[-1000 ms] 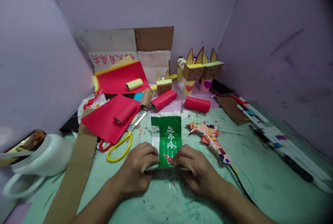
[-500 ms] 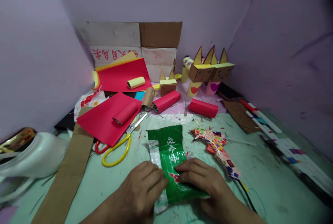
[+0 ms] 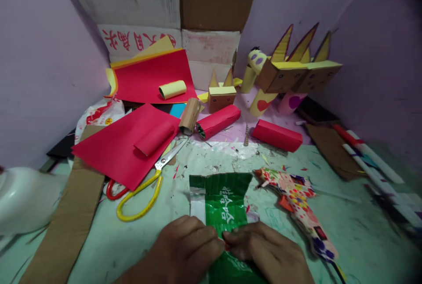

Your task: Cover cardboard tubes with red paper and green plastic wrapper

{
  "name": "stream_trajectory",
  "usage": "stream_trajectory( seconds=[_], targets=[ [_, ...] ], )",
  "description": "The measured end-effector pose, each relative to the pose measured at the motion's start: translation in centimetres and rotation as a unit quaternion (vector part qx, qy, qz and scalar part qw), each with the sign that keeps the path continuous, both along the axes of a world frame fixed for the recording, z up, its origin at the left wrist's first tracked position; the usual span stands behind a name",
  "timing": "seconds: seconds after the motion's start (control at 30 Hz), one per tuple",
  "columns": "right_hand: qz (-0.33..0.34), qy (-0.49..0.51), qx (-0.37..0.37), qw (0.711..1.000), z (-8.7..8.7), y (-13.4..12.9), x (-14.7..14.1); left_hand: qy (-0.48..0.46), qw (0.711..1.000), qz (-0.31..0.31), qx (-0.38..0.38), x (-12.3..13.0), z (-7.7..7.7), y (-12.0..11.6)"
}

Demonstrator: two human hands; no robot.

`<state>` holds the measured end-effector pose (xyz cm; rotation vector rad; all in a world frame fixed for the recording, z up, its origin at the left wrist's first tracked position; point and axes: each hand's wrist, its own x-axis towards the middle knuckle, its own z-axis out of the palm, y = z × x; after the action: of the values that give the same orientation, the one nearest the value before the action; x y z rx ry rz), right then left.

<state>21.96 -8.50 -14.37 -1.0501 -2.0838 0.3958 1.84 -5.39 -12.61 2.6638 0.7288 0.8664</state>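
Note:
A green and white printed sheet [image 3: 227, 202] lies creased on the table in front of me, its far edge raised a little. My left hand [image 3: 189, 249] presses its left side with fingers curled together. From the right, my right hand [image 3: 263, 249] grips the sheet, fingertips close to the left hand's. To the right lies a flower-patterned glue gun [image 3: 298, 202], its nozzle near the sheet's far right corner. Yellow and red handled scissors [image 3: 158, 174] lie open to the left. The sheet's near end is partly hidden by my hands.
Red paper [image 3: 121, 143], red rolls [image 3: 219, 122] and a cardboard tube [image 3: 190, 116] lie beyond. Cardboard animal figures [image 3: 283, 75] stand at the back right. A cardboard strip [image 3: 72, 213] and white pot [image 3: 29, 200] are left; pens [image 3: 379, 165] lie right.
The view has moved closer and lower. My fingertips have come nearer together on the green sheet, which now lies nearer the bottom edge of the view.

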Motion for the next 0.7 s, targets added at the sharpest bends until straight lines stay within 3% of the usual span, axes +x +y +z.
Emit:
stream_trajectory(
  seconds=[0.2, 0.43, 0.53, 0.63, 0.7],
  targets=[
    [-0.018, 0.019, -0.096, 0.995, 0.6, 0.3, 0.1, -0.073, 0.991, 0.021, -0.111, 0.1, 0.3, 0.4],
    [-0.092, 0.001, -0.094, 0.991, 2.0, 1.3, -0.9, -0.063, 0.965, 0.175, -0.186, 1.0, 0.3, -0.3],
    [-0.075, 0.035, -0.115, 0.99, 2.4, 1.3, -0.9, -0.082, 0.972, 0.14, -0.173, 0.6, 0.7, -0.2],
    [0.018, 0.071, -0.131, 0.989, 2.7, 0.9, -0.1, -0.093, 0.984, 0.033, -0.147, -0.3, 1.0, -0.3],
    [0.054, 0.063, -0.094, 0.992, 2.6, 0.5, 0.6, -0.085, 0.991, 0.014, -0.104, -0.9, 1.0, -0.6]
  ],
)
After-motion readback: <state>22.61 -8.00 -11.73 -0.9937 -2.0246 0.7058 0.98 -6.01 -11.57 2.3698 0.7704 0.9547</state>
